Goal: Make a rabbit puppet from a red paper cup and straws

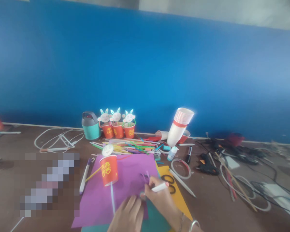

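Observation:
My right hand (159,195) is closed round a white marker (160,187) with a pinkish end pointing up and right. Close beside it my left hand (129,211) is curled, its fingertips down by a tiny pale piece (142,194) I cannot make out clearly. Both hands work over a purple paper sheet (128,174) lying on teal paper (154,216). Curled purple strips (145,176) rise by my right fingertips. On the purple sheet stands a red paper cup (109,170) with yellow characters, a white round face (107,149) at its top. A pale stick (112,196) lies below it.
Behind lie many coloured sticks (128,146), three rabbit-figure cups (117,130) and a teal container (91,127). To the right are a stack of white cups (178,125), a glue bottle (172,153), a black marker (188,155), a glue gun (207,166) and cables. Blue panel behind.

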Available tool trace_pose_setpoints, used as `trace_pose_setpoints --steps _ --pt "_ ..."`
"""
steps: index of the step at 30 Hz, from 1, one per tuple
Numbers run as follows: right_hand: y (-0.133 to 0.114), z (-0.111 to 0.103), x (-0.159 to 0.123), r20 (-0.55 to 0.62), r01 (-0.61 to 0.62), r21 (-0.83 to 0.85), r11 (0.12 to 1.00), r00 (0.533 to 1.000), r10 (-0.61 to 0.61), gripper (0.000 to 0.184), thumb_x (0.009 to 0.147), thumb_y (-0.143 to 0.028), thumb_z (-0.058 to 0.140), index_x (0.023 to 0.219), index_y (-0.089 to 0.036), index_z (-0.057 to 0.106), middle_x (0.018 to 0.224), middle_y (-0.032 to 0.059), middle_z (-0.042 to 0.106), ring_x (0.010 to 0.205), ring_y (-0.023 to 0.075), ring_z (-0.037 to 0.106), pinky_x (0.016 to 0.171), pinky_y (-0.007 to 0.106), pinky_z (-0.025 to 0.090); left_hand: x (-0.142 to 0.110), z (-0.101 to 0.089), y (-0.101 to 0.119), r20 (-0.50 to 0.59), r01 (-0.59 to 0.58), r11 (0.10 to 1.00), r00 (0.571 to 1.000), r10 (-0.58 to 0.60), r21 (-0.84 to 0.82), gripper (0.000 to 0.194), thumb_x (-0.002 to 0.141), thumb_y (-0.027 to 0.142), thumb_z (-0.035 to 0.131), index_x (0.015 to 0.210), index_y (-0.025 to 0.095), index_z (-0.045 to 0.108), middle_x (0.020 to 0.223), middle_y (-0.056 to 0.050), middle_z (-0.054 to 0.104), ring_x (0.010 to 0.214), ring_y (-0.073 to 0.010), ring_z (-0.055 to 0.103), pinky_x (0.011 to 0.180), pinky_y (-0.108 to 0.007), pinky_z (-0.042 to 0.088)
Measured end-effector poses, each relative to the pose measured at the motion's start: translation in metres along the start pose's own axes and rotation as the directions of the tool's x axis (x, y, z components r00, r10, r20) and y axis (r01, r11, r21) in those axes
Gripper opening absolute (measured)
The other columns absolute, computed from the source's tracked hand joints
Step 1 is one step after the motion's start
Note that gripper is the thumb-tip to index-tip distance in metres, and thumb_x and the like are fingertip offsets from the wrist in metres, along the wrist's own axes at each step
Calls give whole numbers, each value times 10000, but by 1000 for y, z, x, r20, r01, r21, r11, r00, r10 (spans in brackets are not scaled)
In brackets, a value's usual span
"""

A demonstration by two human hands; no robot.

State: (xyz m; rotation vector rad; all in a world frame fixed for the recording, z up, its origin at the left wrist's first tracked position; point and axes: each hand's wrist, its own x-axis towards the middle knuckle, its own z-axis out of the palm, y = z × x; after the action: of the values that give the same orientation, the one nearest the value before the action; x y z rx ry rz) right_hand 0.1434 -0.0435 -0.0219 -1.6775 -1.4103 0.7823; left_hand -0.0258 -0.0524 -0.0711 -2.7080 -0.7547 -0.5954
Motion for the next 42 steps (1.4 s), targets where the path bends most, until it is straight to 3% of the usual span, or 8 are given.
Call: trace_pose_setpoints --steps 12,22,34,38,42 --pt "-16 -6 -4 88 -47 66 997 995 41 257 747 -256 513 566 -234 332 468 -82 402 496 125 589 444 182 369 0 1 0 6 -7 1000 1000 7 -7 258 915 278 451 1038 137 628 1008 -69 639 955 -203 521 840 -304 405" --pt "-14 -6 -3 53 42 -92 995 998 -38 255 723 -256 528 545 -223 349 471 -76 394 475 91 445 467 183 342 0 0 1 48 -2 1000 999 2 -2 246 900 259 469 1054 151 627 1002 -75 630 965 -206 516 834 -313 413" --pt "-8 -2 -3 78 -43 18 999 996 41 254 713 -193 506 558 -225 308 480 -96 323 478 103 556 410 170 293 2 -4 0 -44 18 999 999 -20 -26 247 916 256 439 1004 143 640 981 -52 645 939 -199 525 842 -291 403" --pt "-9 -2 -3 62 -35 -15 999 997 36 272 697 -167 519 543 -223 302 469 -98 321 477 112 572 398 175 269 4 -5 1 -91 29 999 995 -32 -36 276 933 264 403 985 144 646 964 -46 650 925 -194 527 834 -285 400" --pt "-6 0 -2 79 -73 58 996 995 68 266 722 -167 504 565 -233 299 471 -96 334 490 138 613 382 172 263 2 -2 1 -26 20 1000 999 -21 -13 262 928 259 419 1022 146 635 990 -57 645 951 -198 521 838 -297 401"
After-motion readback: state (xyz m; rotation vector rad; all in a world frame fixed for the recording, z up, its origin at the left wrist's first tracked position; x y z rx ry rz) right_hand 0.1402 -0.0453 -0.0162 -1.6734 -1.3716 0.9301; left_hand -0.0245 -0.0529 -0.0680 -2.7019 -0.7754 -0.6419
